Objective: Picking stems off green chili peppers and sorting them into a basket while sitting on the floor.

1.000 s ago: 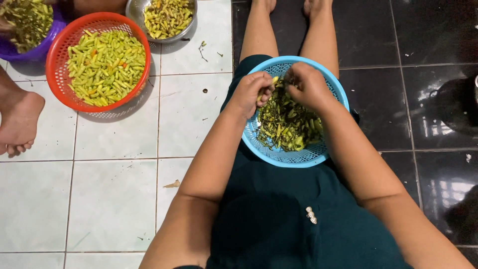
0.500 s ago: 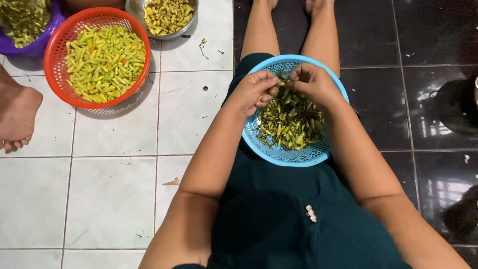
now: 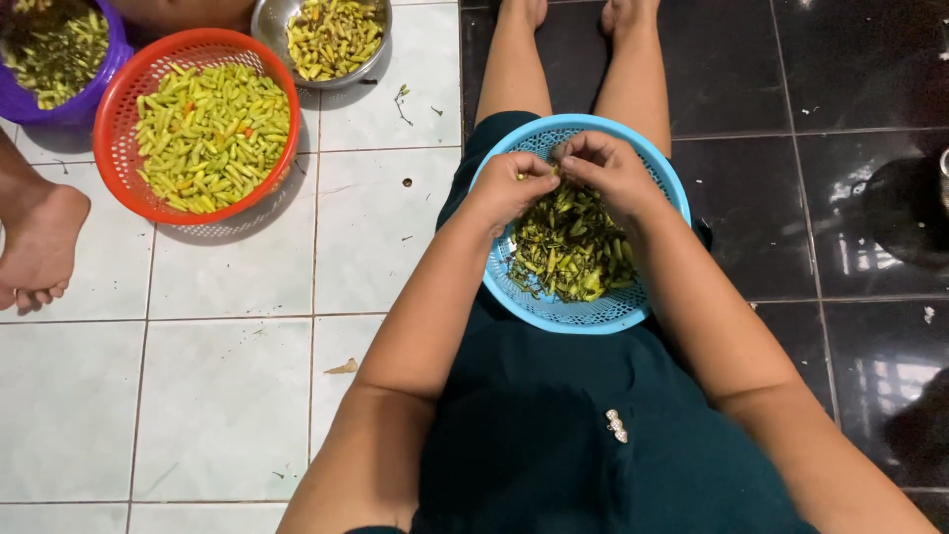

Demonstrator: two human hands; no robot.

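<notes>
The left hand (image 3: 509, 186) and right hand (image 3: 608, 170) meet over the far half of a blue basket, fingertips pinched together on a small chilli (image 3: 556, 174) between them; each hand is closed around that piece. Beneath spreads the floor (image 3: 227, 396), glossy white square tiles on the left, polished black tiles on the right. The person's dark green dress (image 3: 554, 435) is a soft matte cloth covering the lap. On it rests the round blue plastic basket (image 3: 583, 314), its wall a fine lattice, holding a heap of stemmed green chillies (image 3: 568, 247). To the left stands a red mesh plastic basket (image 3: 129, 188) of smooth yellow-green chillies, beside a shiny steel bowl (image 3: 272, 25) and a purple tub (image 3: 89, 94). Another person's bare foot (image 3: 40, 247) rests nearby.
</notes>
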